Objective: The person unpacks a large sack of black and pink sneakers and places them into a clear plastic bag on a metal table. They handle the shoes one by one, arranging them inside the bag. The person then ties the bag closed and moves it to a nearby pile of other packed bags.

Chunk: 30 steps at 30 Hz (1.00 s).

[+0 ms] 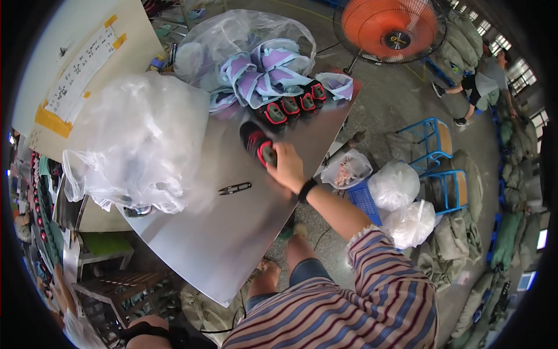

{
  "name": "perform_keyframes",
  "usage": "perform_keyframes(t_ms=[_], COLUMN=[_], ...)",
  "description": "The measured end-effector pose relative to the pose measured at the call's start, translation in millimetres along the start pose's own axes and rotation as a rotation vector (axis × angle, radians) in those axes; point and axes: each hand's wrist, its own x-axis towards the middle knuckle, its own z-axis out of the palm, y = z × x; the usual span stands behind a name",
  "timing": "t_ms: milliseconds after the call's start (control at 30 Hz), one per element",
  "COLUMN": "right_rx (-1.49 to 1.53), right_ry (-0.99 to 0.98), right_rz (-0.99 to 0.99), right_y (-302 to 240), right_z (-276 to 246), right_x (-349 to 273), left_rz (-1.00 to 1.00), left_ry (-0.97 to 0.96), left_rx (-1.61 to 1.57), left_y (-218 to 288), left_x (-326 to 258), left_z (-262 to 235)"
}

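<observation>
My right hand point(286, 167), with a black band at the wrist, is closed on the near end of a black protective pad point(254, 139) with red trim and a grey-green cap. The pad lies on or just over the metal tabletop point(224, 232). Just beyond it, several similar pads point(274, 113) stand in a slanting row. Behind that row is a heap of light-blue and purple padded fabric pieces point(273, 61). A pair of black thread snips point(235, 188) rests to the left of my hand. My left hand is out of view.
A big translucent plastic bag point(139, 134) covers the table's left side. An orange fan point(395, 29) stands beyond the far corner. To the right are white bags point(394, 186), a blue basket point(364, 200) and blue-framed stools point(433, 142). Another person point(485, 81) is farther right.
</observation>
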Motion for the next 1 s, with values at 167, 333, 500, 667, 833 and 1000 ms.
perform_keyframes(t_ms=[167,333,500,667,833,1000], right_rx=[0.382,0.198,0.274,0.131,-0.023,-0.078], right_ry=[-0.402,-0.245,-0.317,-0.216,-0.231,-0.213], right_rz=[-0.037,0.086,0.196,0.125,0.161,0.161], right_y=[10,103,153,126,118,122], right_z=[-30,-70,-71,-39,-15,-7], right_x=[-28,48,78,102,119,109], left_rz=[-0.226,-0.424,-0.209,-0.190,-0.258,-0.291], left_ry=[0.160,0.059,-0.004,0.148,0.236,0.199], left_rx=[0.251,0.831,1.629,1.568,1.488,1.555], left_y=[-58,-278,-394,-418,-407,-417], left_x=[39,101,166,218,235,234], left_z=[12,-21,-39,-80,-109,-94])
